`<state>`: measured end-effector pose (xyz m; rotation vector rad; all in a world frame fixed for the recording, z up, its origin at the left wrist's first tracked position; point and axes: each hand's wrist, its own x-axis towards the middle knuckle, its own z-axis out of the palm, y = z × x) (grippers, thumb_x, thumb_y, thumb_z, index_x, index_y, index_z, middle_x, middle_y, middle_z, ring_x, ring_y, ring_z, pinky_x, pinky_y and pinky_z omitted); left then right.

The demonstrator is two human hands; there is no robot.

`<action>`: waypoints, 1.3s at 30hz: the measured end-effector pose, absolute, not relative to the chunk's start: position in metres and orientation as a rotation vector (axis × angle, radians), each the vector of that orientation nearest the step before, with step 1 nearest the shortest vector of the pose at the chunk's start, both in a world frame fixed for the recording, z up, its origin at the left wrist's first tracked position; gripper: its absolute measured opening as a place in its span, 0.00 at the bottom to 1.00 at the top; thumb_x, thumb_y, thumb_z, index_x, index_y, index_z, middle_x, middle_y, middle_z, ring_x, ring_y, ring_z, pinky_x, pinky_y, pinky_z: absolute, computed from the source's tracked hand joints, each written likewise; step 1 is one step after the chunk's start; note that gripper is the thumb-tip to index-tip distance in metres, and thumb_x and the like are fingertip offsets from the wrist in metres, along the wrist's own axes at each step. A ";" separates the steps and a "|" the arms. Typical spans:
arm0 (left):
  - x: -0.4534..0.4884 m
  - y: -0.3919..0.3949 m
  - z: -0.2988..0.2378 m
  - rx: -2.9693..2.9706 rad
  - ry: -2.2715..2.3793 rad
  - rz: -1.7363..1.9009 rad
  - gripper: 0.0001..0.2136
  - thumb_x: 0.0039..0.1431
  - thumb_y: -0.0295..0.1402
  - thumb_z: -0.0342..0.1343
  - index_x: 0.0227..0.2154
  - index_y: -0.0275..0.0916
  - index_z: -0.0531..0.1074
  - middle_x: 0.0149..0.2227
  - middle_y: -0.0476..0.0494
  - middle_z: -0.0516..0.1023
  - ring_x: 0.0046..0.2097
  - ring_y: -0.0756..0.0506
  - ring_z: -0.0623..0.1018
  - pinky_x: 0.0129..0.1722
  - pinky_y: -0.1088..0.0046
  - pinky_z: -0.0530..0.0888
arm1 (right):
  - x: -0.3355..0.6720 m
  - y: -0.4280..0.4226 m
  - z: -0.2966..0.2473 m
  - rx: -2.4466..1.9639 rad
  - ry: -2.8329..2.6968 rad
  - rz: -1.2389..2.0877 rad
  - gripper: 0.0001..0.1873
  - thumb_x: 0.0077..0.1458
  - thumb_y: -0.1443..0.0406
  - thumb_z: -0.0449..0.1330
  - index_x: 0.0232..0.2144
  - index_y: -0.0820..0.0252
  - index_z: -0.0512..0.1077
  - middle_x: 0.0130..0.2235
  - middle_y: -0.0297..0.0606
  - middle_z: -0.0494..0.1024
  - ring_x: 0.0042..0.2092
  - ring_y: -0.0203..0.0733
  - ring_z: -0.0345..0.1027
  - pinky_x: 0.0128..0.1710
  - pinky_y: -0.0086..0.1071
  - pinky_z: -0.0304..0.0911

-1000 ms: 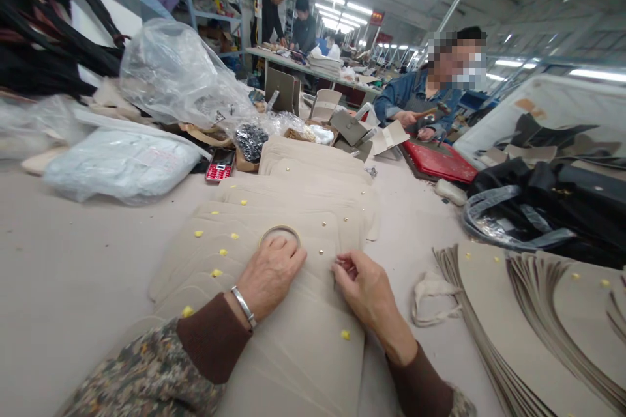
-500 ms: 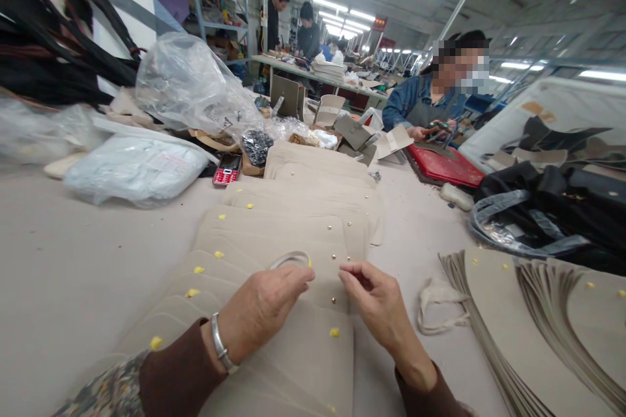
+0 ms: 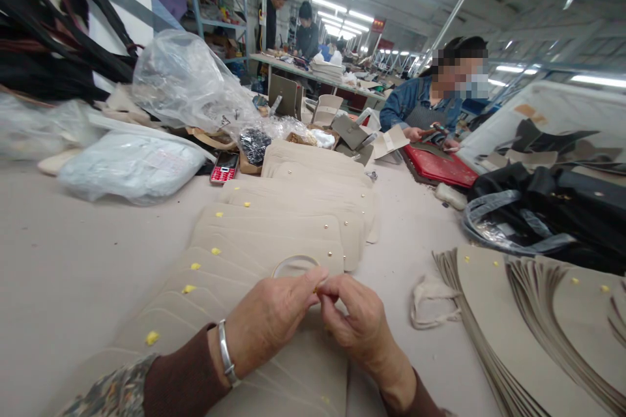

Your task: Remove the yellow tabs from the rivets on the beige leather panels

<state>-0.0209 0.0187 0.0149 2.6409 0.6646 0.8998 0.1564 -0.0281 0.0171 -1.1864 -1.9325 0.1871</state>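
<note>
Left hand (image 3: 267, 322) and right hand (image 3: 355, 326), fingers closed, pinch a light, flimsy ring (image 3: 293, 258), probably tape, at its rim.

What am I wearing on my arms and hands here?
The left hand is bare, with a silver bangle at the wrist, then a dark brown cuff under a mottled grey-brown patterned sleeve. The right hand is bare too, with a matching brown cuff; no jewellery shows there.
</note>
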 end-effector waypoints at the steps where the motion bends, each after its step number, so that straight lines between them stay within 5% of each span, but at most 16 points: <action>1: -0.021 0.018 0.016 2.618 0.672 0.865 0.12 0.70 0.31 0.39 0.52 0.35 0.59 0.36 0.42 0.78 0.35 0.45 0.80 0.31 0.72 0.75 | 0.156 -0.029 0.016 -1.189 -1.925 0.136 0.09 0.54 0.75 0.52 0.30 0.60 0.71 0.26 0.37 0.75 0.28 0.38 0.69 0.30 0.29 0.65; 7: -0.020 0.018 0.021 2.569 0.716 0.732 0.10 0.69 0.30 0.40 0.33 0.39 0.64 0.27 0.49 0.72 0.28 0.48 0.74 0.27 0.74 0.67 | 0.151 -0.037 0.019 -1.275 -1.851 0.116 0.09 0.52 0.74 0.53 0.26 0.60 0.71 0.23 0.34 0.74 0.24 0.34 0.67 0.26 0.26 0.62; 14: -0.011 0.012 0.032 2.686 0.629 0.928 0.10 0.66 0.24 0.39 0.31 0.39 0.62 0.25 0.50 0.68 0.26 0.49 0.68 0.25 0.74 0.62 | 0.162 -0.029 0.023 -1.548 -1.158 1.007 0.09 0.51 0.62 0.60 0.22 0.61 0.69 0.16 0.29 0.70 0.18 0.32 0.64 0.19 0.25 0.61; 22: -0.009 0.018 0.010 2.881 0.987 0.400 0.05 0.61 0.24 0.51 0.30 0.39 0.65 0.30 0.47 0.71 0.32 0.43 0.70 0.31 0.68 0.66 | 0.195 -0.027 0.000 -1.786 -1.151 1.197 0.14 0.50 0.57 0.62 0.28 0.64 0.73 0.20 0.31 0.72 0.19 0.31 0.64 0.20 0.24 0.61; 39: -0.009 0.015 0.007 2.765 0.876 0.291 0.05 0.62 0.23 0.50 0.31 0.38 0.65 0.33 0.46 0.71 0.35 0.43 0.68 0.36 0.65 0.66 | 0.181 -0.033 0.014 -1.860 -1.897 0.805 0.10 0.54 0.68 0.56 0.23 0.61 0.73 0.22 0.32 0.75 0.24 0.34 0.66 0.26 0.25 0.57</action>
